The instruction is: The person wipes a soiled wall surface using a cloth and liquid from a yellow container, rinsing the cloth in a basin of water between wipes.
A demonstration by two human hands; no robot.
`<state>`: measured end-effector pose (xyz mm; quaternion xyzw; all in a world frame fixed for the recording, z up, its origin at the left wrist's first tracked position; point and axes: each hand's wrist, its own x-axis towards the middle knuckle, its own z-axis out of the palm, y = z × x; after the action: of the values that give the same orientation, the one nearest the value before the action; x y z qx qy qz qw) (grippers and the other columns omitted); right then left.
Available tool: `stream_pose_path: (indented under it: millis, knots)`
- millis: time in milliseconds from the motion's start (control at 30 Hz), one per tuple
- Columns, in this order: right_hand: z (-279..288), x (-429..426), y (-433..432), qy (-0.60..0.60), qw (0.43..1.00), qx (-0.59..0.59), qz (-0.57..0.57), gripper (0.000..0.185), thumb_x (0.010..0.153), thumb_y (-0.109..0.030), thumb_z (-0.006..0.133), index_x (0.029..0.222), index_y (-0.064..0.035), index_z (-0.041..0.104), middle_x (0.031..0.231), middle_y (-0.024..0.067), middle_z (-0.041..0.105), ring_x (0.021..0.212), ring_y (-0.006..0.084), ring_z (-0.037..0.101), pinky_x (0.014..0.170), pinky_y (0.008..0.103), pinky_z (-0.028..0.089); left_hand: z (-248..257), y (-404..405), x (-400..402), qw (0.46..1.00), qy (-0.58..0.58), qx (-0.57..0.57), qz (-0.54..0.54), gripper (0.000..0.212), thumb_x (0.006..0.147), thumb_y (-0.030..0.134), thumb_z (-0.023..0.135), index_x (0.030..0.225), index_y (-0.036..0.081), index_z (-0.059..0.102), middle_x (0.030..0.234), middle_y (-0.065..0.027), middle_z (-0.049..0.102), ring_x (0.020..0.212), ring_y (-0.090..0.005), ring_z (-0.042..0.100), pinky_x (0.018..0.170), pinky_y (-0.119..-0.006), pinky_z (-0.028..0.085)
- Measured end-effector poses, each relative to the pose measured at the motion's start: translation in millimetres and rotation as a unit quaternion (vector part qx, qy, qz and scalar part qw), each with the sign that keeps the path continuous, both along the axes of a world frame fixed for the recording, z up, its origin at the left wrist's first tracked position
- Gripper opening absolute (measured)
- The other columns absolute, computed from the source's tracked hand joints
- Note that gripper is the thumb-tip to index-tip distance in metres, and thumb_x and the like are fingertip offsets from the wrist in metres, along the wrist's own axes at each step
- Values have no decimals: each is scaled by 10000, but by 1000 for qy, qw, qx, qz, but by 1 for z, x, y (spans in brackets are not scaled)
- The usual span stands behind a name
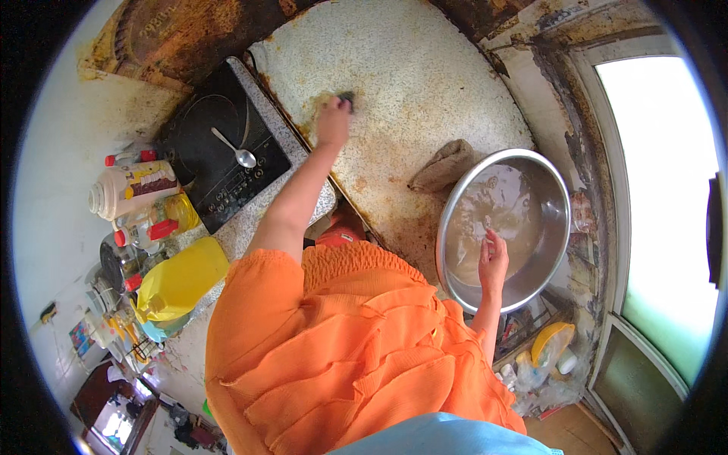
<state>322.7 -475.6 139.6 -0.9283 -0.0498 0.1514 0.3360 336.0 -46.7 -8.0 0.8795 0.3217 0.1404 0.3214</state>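
Observation:
My left hand is out over the stained, speckled worktop and presses a small dark scrubbing pad onto it. Brownish wet dirt surrounds the pad, and the hand is slightly blurred. Over the large metal basin hovers my right hand, its fingers loosely apart with nothing seen in them. Murky brownish water partly fills that basin. A crumpled brown cloth lies on the worktop against the basin's left side.
Left of the worktop, a black induction cooker bears a metal spoon. Several bottles and a yellow jug crowd the left side. A window is at the right. Below the basin sit plastic bags.

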Motion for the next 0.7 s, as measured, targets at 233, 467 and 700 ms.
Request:
stream_pose_path:
  millis: [233,467,700]
  knots:
    - [-12,0,-8,-2,1000,20,1,226,855,-30,520,1077,-20,560,990,123,571,882,200,589,752,283,472,33,-104,-31,963,53,-196,-179,208,833,63,487,1017,62,585,1062,-162,521,945,-282,512,762,-378,422]
    - [-4,-5,-14,-18,999,26,-21,202,869,-52,521,1061,-18,577,948,87,595,834,155,586,720,261,473,-11,61,-26,979,48,118,157,206,810,140,539,970,13,566,897,-169,537,865,-329,527,740,-400,441]
    - [-13,-22,-22,7,999,14,-41,196,865,-68,535,1046,-9,582,932,86,603,789,148,583,703,256,472,10,-64,-55,991,97,31,-87,190,876,174,459,957,23,540,894,-168,525,848,-321,513,695,-411,446]
